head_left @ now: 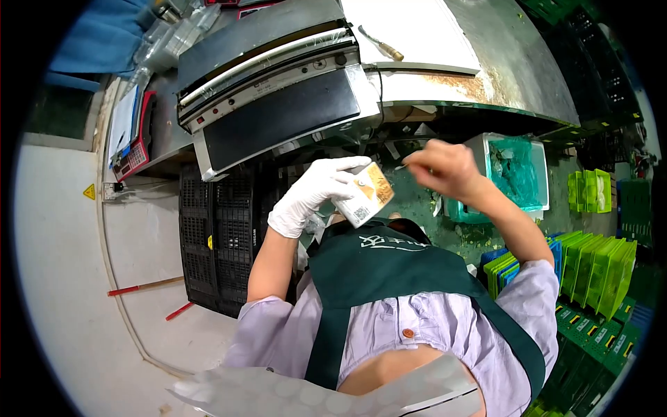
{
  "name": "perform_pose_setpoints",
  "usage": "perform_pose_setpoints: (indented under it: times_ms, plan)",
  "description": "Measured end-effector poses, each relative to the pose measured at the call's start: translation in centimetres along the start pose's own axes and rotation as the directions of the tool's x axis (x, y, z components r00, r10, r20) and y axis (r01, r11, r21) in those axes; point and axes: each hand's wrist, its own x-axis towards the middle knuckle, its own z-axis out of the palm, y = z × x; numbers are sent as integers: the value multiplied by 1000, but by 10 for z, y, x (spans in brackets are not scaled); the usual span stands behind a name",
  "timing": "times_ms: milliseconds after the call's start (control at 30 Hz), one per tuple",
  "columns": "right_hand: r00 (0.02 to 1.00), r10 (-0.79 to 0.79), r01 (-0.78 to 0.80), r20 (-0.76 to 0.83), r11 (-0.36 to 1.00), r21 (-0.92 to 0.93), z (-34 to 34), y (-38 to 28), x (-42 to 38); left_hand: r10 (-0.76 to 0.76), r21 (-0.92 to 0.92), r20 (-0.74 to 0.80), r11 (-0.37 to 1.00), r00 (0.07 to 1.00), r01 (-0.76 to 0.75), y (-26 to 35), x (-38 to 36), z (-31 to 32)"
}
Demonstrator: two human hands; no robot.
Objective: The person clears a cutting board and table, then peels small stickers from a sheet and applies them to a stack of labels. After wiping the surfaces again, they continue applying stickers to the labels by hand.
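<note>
My left hand, in a white glove, grips a small printed packet with a brown picture and a QR code on its face. The packet is tilted, in front of the dark green apron on my body. Bare and curled, my right hand is raised a short way to the right of the packet, not touching it. Its fingertips are pinched together, and a small pale bit shows at them, too small to name.
A film wrapping machine stands on the bench ahead. A wooden-handled tool lies on a white board. Left are a red scale and black crates. Right are a teal-lined box and lime-green baskets.
</note>
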Motion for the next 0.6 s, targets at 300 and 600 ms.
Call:
perform_pose_setpoints:
  times_ms: [300,600]
  plan:
    - [875,-446,460,188,887,-38,16,-3,5,-45,-65,128,996,991,54,17,3,19]
    - [836,-493,520,242,852,-63,5,-10,11,-78,-20,184,996,980,83,12,9,21]
